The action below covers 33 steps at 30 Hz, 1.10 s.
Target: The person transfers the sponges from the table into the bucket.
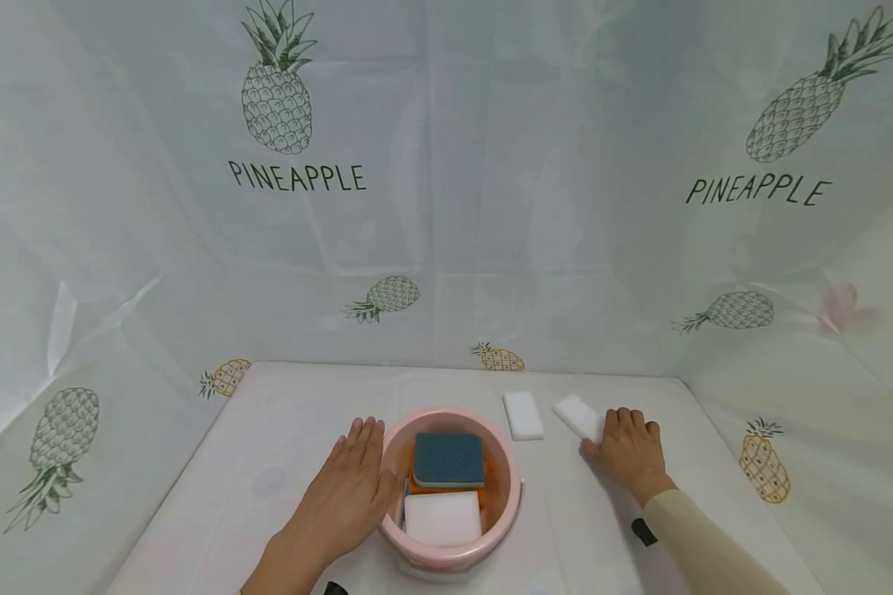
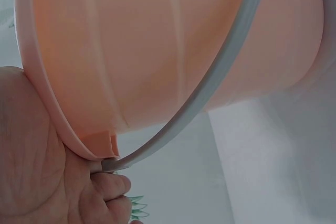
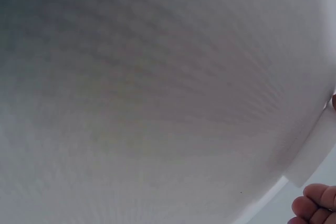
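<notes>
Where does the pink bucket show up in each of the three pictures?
Head view: pink bucket sits bottom centre, sponges inside, left hand against its side.
Left wrist view: its wall fills the top, grey handle curving across.
Right wrist view: not in it.
Shared landmark: the left hand at the rim.

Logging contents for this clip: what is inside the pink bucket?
The pink bucket holds a blue-green sponge lying on an orange one, and a white sponge nearer the person. A blue edge shows beside it; the bucket's bottom beneath them is covered.
</notes>
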Each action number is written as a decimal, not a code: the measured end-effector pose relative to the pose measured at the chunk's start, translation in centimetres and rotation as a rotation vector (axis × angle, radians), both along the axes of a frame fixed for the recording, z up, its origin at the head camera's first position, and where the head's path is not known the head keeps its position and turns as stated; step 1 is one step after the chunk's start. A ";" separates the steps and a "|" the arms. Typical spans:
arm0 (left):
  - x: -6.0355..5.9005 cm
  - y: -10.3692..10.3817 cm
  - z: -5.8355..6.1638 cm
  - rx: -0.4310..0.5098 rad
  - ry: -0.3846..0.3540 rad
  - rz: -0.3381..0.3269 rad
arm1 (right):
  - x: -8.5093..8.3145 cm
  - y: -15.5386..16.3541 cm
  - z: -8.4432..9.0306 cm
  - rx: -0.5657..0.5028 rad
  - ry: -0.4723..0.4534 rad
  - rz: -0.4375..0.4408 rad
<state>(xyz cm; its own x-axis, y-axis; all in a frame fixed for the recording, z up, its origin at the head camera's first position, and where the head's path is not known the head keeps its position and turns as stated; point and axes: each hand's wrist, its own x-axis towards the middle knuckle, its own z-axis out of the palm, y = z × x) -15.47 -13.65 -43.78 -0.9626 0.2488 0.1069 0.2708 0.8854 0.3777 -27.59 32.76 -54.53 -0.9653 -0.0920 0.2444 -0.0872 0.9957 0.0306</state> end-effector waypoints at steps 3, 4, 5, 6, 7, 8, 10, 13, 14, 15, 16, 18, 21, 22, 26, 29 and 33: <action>0.0 0.1 0.0 0.003 -0.009 0.002 | 0.0 0.0 0.2 -0.008 -0.023 0.001; 0.0 0.1 0.0 0.005 -0.012 0.002 | 0.1 -0.1 0.2 -0.013 -0.033 -0.001; 0.1 0.1 0.0 0.008 -0.015 0.002 | 0.1 -0.1 0.3 -0.018 -0.043 -0.003; 0.1 0.1 0.0 0.010 -0.016 0.002 | 0.1 -0.1 0.3 -0.023 -0.051 -0.006; 0.1 0.1 0.0 0.012 -0.017 0.001 | 0.1 -0.1 0.4 -0.028 -0.061 -0.009; 0.1 0.1 0.1 0.013 -0.017 0.000 | 0.1 -0.1 0.4 -0.033 -0.068 -0.011; 0.1 0.1 0.1 0.014 -0.018 -0.001 | 0.1 0.0 0.3 -0.044 -0.073 -0.014; 0.1 0.2 0.1 0.006 -0.018 -0.003 | -0.1 0.1 0.2 -0.054 -0.051 -0.006; 0.1 0.2 0.1 0.005 -0.015 -0.005 | -0.2 0.2 0.1 -0.053 -0.038 0.000; 0.1 0.2 0.1 0.002 -0.016 -0.006 | -0.3 0.2 0.1 -0.051 -0.023 0.007; 0.1 0.2 0.1 -0.001 -0.016 -0.006 | -0.3 0.2 0.1 -0.048 -0.006 0.016; 0.1 0.2 0.1 -0.008 -0.016 -0.005 | -0.5 0.3 0.2 -0.036 0.024 0.035; 0.0 0.2 0.1 -0.014 -0.019 -0.002 | -0.7 0.3 0.6 -0.018 0.050 0.058; 0.0 0.2 0.1 -0.013 -0.017 -0.002 | -0.7 0.3 0.7 -0.012 0.056 0.065; 0.0 0.1 0.0 -0.012 -0.009 -0.005 | -0.6 0.2 1.3 0.011 0.086 0.098; -0.1 0.1 0.0 -0.019 -0.004 -0.006 | -0.5 0.0 1.7 0.029 0.127 0.129; -0.1 0.0 0.1 -0.034 0.002 -0.009 | -0.5 -0.4 2.3 0.053 0.185 0.172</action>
<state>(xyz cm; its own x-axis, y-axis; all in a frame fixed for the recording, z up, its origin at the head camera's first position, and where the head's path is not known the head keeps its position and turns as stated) -15.55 -13.61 -43.71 -0.9602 0.2608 0.1002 0.2793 0.8955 0.3465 -28.11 32.41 -52.28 -0.8734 -0.2686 0.4062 -0.2434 0.9633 0.1135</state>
